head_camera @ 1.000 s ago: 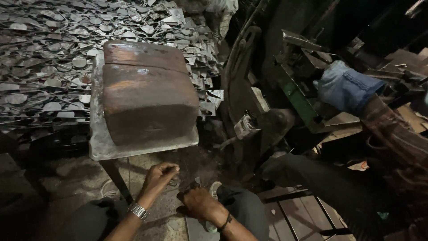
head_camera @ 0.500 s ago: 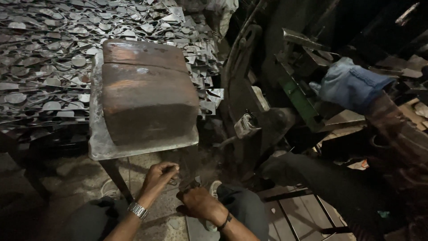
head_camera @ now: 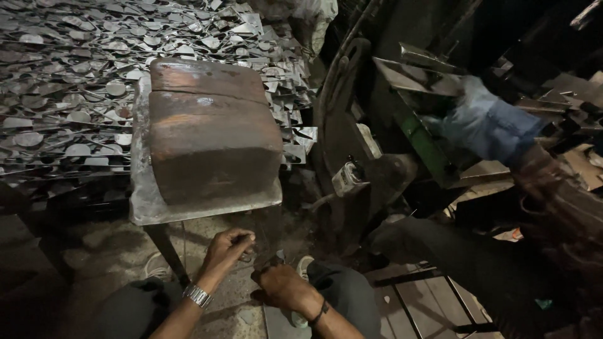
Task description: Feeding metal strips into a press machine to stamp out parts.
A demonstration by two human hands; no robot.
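My left hand [head_camera: 224, 250], with a metal watch on the wrist, is closed around a small dark piece just below the front edge of a rusty block. My right hand [head_camera: 280, 286], with a dark band on the wrist, is closed beside it and grips the same small piece [head_camera: 257, 256]; what it is cannot be made out. Both hands meet low between my knees. The heavy rusty metal block [head_camera: 210, 135] rests on a grey metal stand [head_camera: 139, 207] right above them.
A large heap of flat metal cut-outs [head_camera: 69, 94] covers the left and back. A dark machine with a big wheel [head_camera: 342, 119] stands right of the block. Another person's gloved hand [head_camera: 490, 125] reaches in from the right near shiny metal sheets [head_camera: 411, 72].
The other person's gloved hand has moved up and left toward the metal sheets. My own hands have stayed together in the same place.
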